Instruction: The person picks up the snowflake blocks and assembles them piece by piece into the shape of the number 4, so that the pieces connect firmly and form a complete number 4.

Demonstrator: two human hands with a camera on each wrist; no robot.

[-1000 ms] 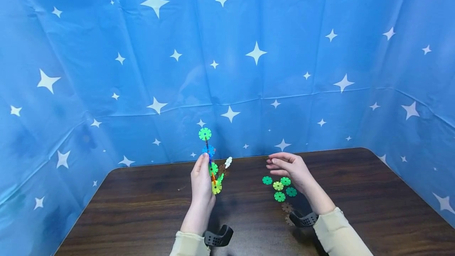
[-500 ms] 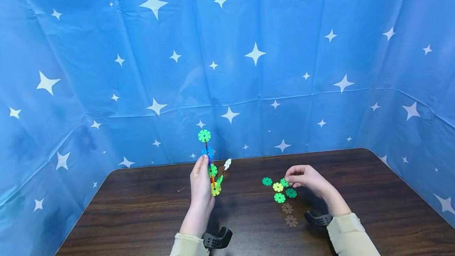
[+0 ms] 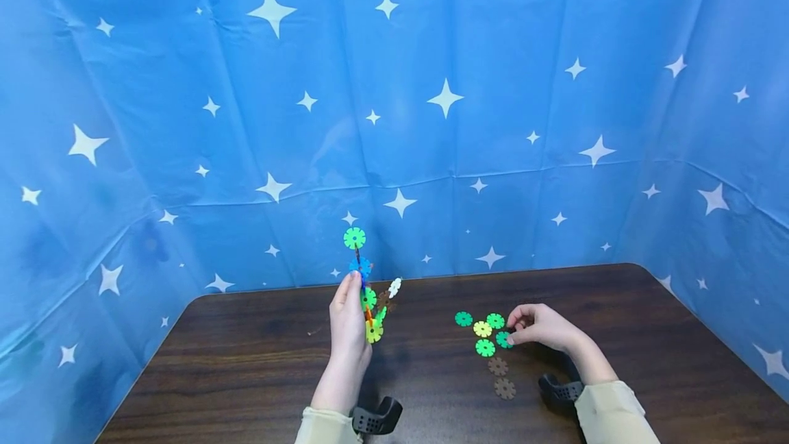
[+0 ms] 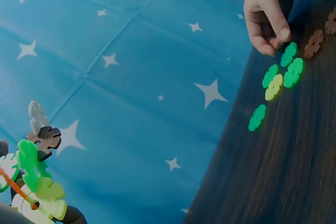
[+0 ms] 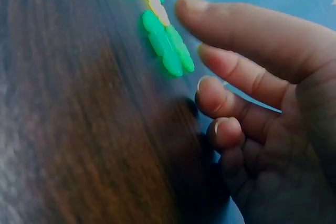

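My left hand (image 3: pixel 350 321) grips an upright chain of slotted plastic snowflake discs, thumb toward its upper part. A green disc (image 3: pixel 354 238) tops the chain, with a blue disc (image 3: pixel 360 266) below it. Lower down are a yellow disc (image 4: pixel 51 199), a brown disc (image 4: pixel 47 139) and a white disc (image 3: pixel 395 287) on a side branch. My right hand (image 3: pixel 548 331) is low over the table, fingers loosely bent, thumb tip at the edge of a dark green disc (image 3: pixel 502 339). In the right wrist view, thumb and fingers (image 5: pixel 215 94) stand apart with nothing held between them.
Beside the right hand, a yellow disc (image 3: pixel 483 329) lies among several green discs (image 3: pixel 485 347). Nearer me are two brown discs (image 3: pixel 505 388). The dark wooden table (image 3: pixel 246 348) ends at a blue star-patterned curtain (image 3: pixel 394 88).
My right hand has come down from above the discs and shifted right and nearer me, from the light green disc to the dark green one. The left hand keeps its hold on the chain.
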